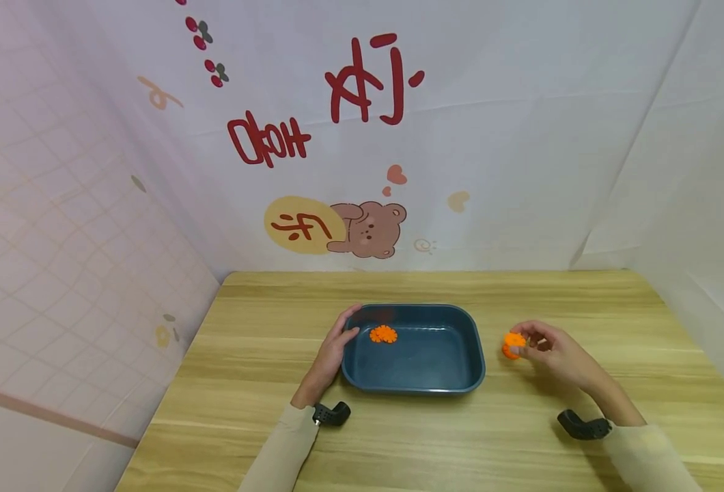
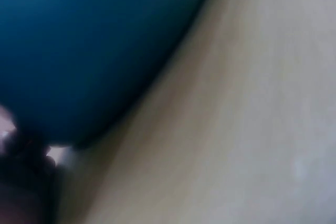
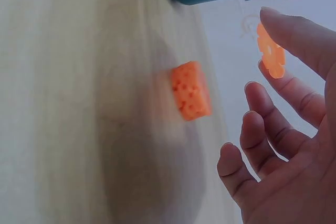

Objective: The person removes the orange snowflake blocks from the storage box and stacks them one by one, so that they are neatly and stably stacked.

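My left hand (image 1: 331,355) holds the left side of a dark blue rectangular dish (image 1: 414,391), its thumb over the rim. In the left wrist view the dish (image 2: 89,51) fills the upper left, and the hand is mostly hidden. Inside the dish, orange notched discs (image 1: 384,334) overlap near the back left. Right of the dish, my right hand (image 1: 555,352) pinches an orange notched disc (image 3: 271,51) between thumb and index finger, the other fingers loosely bent. Below it on the table is a short orange stack (image 3: 190,92) with scalloped sides.
The dish stands on a wood-grain table (image 1: 263,328). Behind it rises a white wall covering (image 1: 509,150) with a printed bear, and patterned sheets flank both sides. A black wrist mount (image 1: 583,425) sits on the right wrist, another (image 1: 332,414) on the left.
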A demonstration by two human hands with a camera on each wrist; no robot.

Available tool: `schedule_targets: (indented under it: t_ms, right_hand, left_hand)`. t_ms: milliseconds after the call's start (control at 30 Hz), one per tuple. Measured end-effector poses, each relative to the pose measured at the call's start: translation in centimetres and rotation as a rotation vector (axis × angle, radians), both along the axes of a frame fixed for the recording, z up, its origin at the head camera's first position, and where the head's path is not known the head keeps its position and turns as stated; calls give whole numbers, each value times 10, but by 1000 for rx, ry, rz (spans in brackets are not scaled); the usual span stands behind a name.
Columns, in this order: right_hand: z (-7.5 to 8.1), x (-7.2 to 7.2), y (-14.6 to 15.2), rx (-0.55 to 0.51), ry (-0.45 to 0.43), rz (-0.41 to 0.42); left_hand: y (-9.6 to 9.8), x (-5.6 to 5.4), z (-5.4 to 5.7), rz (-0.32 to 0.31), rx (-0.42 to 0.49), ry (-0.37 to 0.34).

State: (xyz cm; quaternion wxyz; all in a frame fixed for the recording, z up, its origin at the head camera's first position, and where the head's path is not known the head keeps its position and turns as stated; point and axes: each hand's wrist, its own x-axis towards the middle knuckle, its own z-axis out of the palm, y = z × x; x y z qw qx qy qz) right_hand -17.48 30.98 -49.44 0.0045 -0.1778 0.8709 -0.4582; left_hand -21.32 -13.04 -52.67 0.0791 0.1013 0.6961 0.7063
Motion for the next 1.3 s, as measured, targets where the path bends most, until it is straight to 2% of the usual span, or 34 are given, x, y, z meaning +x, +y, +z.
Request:
schedule_targets:
  t_ms: [300,600,933,1300]
  right_hand:
    - [-13,5,4,25,-71,-19]
    - [-19,5,5,-8,-72,-19]
    - [-20,2,7,-6,-62,-39]
    - [-24,-1,10,4,-69,-33]
  left_hand:
    - [1,1,1,-8,3,-17]
    - [-1,3,13,-53,-1,-62]
    - [-1,0,-3,-23,3,12]
    - [-1,-1,-2,-19,12,9]
